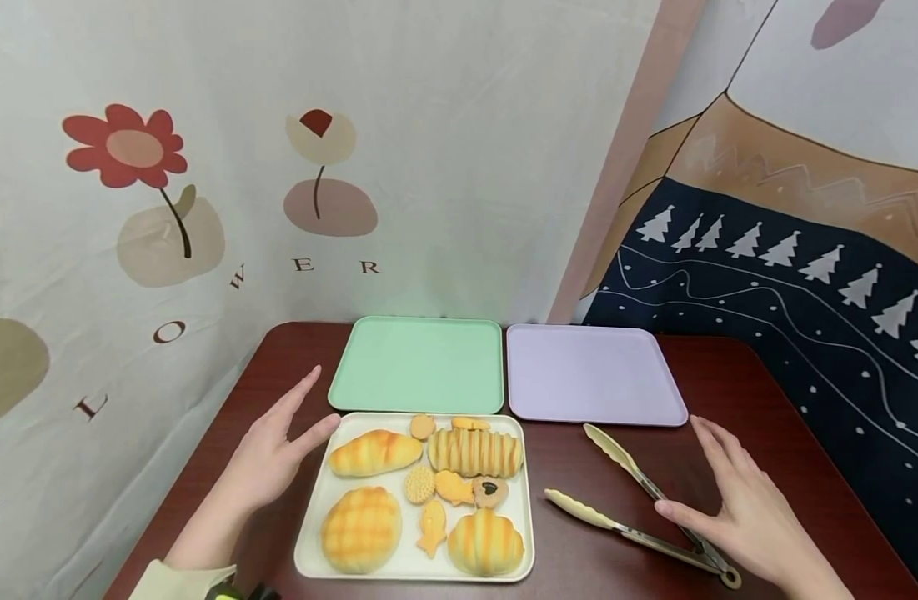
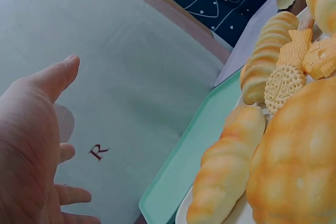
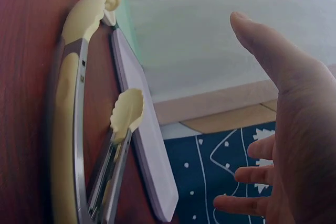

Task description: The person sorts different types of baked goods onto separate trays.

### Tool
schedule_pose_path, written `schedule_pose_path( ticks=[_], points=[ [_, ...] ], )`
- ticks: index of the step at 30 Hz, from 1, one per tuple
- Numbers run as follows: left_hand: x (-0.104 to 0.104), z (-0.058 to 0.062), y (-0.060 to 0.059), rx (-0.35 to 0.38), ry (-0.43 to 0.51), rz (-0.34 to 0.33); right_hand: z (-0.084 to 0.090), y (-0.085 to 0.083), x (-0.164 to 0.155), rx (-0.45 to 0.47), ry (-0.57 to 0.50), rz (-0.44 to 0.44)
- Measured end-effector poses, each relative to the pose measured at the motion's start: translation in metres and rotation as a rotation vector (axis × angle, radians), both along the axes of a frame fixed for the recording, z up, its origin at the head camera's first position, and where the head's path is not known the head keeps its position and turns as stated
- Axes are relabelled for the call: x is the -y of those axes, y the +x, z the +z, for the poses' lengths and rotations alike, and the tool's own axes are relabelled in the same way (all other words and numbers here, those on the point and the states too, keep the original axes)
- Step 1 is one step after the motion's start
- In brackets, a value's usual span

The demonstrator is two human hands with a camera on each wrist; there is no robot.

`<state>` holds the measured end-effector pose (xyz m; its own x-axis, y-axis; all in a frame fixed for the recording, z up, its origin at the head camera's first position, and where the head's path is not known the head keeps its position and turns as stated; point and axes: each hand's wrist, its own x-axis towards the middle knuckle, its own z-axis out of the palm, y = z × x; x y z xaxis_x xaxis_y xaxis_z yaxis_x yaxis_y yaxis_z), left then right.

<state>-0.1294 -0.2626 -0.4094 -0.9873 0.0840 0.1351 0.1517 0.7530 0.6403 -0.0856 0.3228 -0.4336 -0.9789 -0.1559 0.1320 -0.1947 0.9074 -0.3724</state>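
My left hand (image 1: 268, 454) hovers at the left edge of a white tray (image 1: 303, 546), thumb and fingers spread, holding nothing. On that tray lie a round bread (image 1: 362, 530), a long bread roll (image 1: 376, 453), a striped bread (image 1: 475, 452), a croissant-like bread (image 1: 485, 543) and several small cookies, among them a fish-shaped one (image 1: 432, 528). To the right, my right hand (image 1: 754, 508) is held over a pair of tongs (image 1: 646, 537), its fingers extended. The tongs lie spread on the table with cream tips; in the right wrist view the hand is apart from them.
A green tray (image 1: 421, 364) and a purple tray (image 1: 594, 373) sit side by side at the back, nothing on either. The dark red table (image 1: 564, 567) meets a printed cloth (image 1: 459, 167) behind, with a navy tree-patterned part (image 1: 804, 333) on the right.
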Motion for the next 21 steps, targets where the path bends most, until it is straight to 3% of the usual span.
schedule_pose_path(
  ticks=[10,21],
  points=[
    [0.006,-0.015,0.002,0.119,0.227,0.067,-0.014,0.007,-0.008,0.132,-0.048,-0.042],
    [0.006,-0.031,0.001,0.32,0.4,0.115,-0.031,0.015,-0.006,0.157,-0.083,-0.038]
  ],
)
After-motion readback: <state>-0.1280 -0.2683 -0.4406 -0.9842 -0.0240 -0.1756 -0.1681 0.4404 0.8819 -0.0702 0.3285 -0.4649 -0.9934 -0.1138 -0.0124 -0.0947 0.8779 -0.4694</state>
